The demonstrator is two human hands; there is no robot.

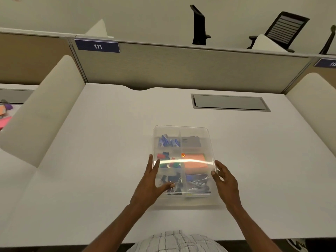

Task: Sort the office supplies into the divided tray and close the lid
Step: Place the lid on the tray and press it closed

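A clear divided tray stands on the white desk in front of me. Its compartments hold blue items, a dark grey pad, coloured clips, orange sticky notes, black binder clips and metal pieces. A clear lid lies over the tray and catches a band of glare. My left hand grips the lid's left edge, thumb on top. At the lid's right edge, my right hand presses with its fingertips. Whether the lid is fully seated, I cannot tell.
A grey cable hatch is set into the desk at the back right. A partition panel closes the back, and white side dividers flank the desk. Coloured supplies lie on the neighbouring desk at far left.
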